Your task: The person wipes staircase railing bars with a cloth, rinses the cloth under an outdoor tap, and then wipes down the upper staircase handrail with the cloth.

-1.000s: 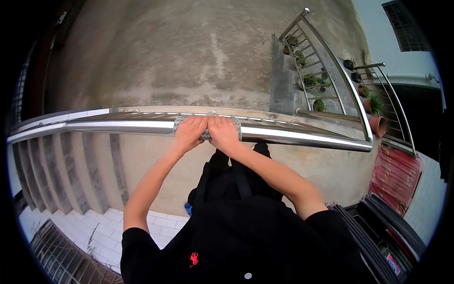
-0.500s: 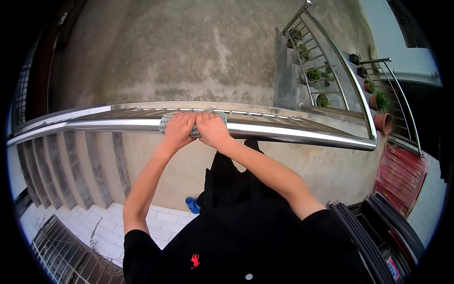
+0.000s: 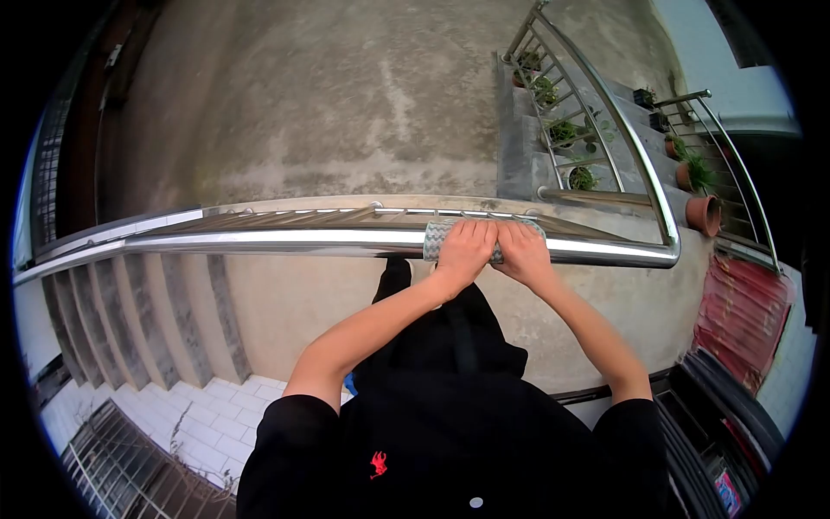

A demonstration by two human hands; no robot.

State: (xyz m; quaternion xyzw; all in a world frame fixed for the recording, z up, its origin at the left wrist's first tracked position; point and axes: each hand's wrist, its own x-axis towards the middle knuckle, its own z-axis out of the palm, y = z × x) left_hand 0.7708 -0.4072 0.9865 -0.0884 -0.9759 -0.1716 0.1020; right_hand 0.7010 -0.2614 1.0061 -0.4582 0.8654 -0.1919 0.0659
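Note:
A grey-green patterned cloth [image 3: 434, 241] is wrapped over the shiny metal handrail [image 3: 320, 241], right of the middle of the view. My left hand [image 3: 468, 248] is closed over the cloth, pressing it round the rail. Touching it on the right, my right hand [image 3: 522, 247] grips the other part of the same cloth. Both sets of fingers curl over the top of the rail; the fingertips and the underside of the cloth are hidden.
Concrete steps [image 3: 177, 316] descend at left toward white tiles [image 3: 203, 424]. Beyond the rail lies a concrete yard [image 3: 328, 104]. A second railing [image 3: 644, 164] with potted plants [image 3: 581, 178] stands at right, near a red corrugated sheet [image 3: 743, 316] and dark stacked items [image 3: 722, 415].
Both hands have slid the cloth to the right along the handrail, from the middle toward its right end. My arms and body have shifted with them.

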